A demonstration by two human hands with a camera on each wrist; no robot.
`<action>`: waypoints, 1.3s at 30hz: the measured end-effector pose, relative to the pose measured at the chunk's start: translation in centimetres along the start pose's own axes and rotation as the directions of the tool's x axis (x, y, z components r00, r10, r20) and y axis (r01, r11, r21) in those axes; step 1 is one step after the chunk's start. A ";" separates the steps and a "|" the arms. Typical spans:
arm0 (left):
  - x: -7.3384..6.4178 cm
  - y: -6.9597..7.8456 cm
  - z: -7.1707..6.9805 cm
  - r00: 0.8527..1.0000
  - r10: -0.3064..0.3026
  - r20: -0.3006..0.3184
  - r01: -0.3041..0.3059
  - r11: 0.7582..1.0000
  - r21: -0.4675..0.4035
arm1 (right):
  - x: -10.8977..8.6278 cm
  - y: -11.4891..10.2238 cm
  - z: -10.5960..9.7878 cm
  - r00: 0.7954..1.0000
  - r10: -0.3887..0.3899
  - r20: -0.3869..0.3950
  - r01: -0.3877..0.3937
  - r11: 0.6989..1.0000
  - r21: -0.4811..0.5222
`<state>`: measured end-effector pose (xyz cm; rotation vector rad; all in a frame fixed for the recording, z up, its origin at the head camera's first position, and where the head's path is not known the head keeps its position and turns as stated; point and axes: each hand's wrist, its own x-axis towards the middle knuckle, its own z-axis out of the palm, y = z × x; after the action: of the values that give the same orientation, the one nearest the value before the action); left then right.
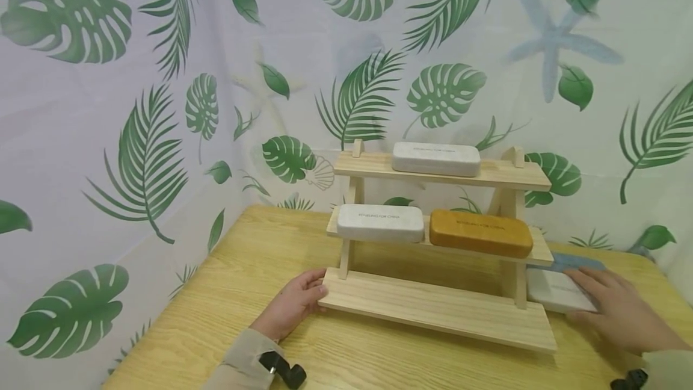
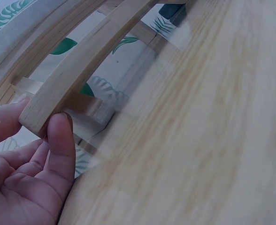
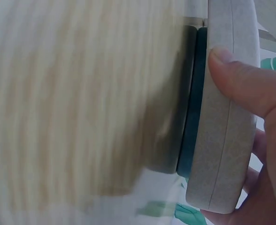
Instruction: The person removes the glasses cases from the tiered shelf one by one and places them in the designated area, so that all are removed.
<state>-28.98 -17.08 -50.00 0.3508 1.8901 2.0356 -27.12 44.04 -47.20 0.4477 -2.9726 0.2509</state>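
Observation:
A three-tier wooden display rack (image 1: 433, 309) stands on the table. My left hand (image 1: 292, 303) pinches the left end of its lowest board (image 2: 49, 101) between thumb and fingers. Right of the rack, my right hand (image 1: 622, 306) grips a white eyeglass case (image 1: 560, 290), with the thumb (image 3: 236, 77) along one side and the fingers on the other. Close beside that case is a blue eyeglass case (image 1: 579, 262), partly hidden; it looks dark teal in the right wrist view. Whether the white case touches the table, I cannot tell.
On the rack's top tier lies a white case (image 1: 435, 159). The middle tier bears another white case (image 1: 380, 223) and an orange-brown case (image 1: 480, 233). Behind the wood-grain table (image 1: 216, 318) hangs a leaf-print cloth (image 1: 303, 107), which also covers the left side.

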 end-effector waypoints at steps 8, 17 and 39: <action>-0.1 0.0 0.1 1.000 -0.002 0.004 0.002 1.000 0.006 | 1.0 -0.2 0.4 0.996 0.055 0.065 -0.055 0.998 0.002; -0.1 0.0 0.1 1.000 0.001 0.011 -0.001 1.000 0.012 | 1.4 0.5 0.5 0.997 0.039 0.064 -0.037 0.999 -0.023; -0.1 0.0 -0.1 1.000 0.006 0.020 -0.006 1.000 0.021 | 1.1 0.3 0.2 0.995 0.037 0.096 -0.039 0.999 0.017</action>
<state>-28.92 -17.19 -50.02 0.3805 1.9018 2.0102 -28.27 43.96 -47.24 0.4174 -3.0770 0.2690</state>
